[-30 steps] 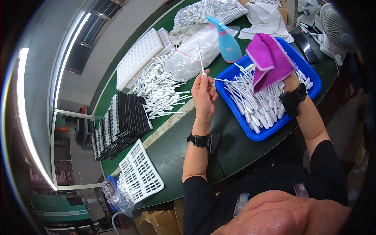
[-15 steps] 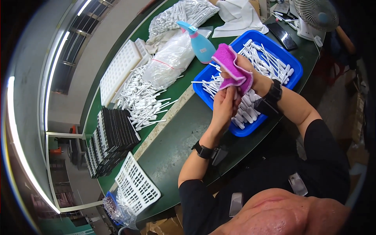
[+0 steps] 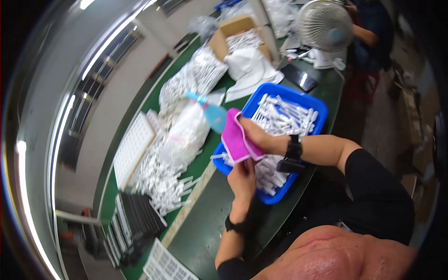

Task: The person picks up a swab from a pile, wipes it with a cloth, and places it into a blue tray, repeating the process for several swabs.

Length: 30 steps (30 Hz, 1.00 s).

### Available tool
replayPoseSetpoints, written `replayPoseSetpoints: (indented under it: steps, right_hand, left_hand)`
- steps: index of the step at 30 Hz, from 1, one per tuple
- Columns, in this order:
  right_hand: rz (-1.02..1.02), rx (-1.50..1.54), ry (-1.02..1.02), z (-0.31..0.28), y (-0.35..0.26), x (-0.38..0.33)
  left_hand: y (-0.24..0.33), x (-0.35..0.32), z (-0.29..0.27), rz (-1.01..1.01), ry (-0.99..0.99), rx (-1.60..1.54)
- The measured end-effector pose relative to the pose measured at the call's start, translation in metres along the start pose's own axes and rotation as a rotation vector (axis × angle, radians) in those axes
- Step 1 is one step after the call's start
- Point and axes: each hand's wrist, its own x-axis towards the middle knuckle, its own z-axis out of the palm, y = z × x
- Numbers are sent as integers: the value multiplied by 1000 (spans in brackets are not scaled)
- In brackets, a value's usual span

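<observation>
A magenta cloth with a pale edge [image 3: 238, 140] is gripped by my right hand [image 3: 255, 135], over the near left part of a blue tray [image 3: 323, 114]. My left hand [image 3: 242, 181] is closed just below the cloth, its fingers meeting the lower edge. Whatever sits between those fingers or inside the cloth is hidden. White plastic stick-like pieces with wider ends [image 3: 284, 114] fill the tray, some under my wrists. A light blue spray bottle with a pink collar [image 3: 215, 116] stands beside the cloth, slightly blurred.
Loose white sticks [image 3: 163, 186] lie heaped left of a clear plastic bag [image 3: 186, 135]. Black slotted trays [image 3: 140, 217] are stacked at the near left. A phone [image 3: 298, 77], a fan [image 3: 325, 25] and an open carton [image 3: 221, 44] stand farther back. Another person's arm [image 3: 365, 35] shows beyond the fan.
The view has shifted, so the table appears lower and more of its far end shows. Both hands stay together at the cloth, which now hangs flatter over the left hand.
</observation>
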Motion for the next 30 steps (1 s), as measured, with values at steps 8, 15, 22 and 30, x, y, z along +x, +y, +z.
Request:
replayPoseSetpoints:
  steps: [8,15,22,30]
  right_hand:
    - [-178,-416,-40,-10,33,14]
    - [13,-532,-238,-6,7,0]
    - [93,-851,-605,6,15,-5]
    - [345,-419,-648,10,1,-10]
  left_hand:
    - [-11,6,-2,28,30,-146]
    - [-46,26,-49,197,244,-329]
    - [5,34,-75,-360,203,-763]
    - [8,36,-78,-360,489,-856]
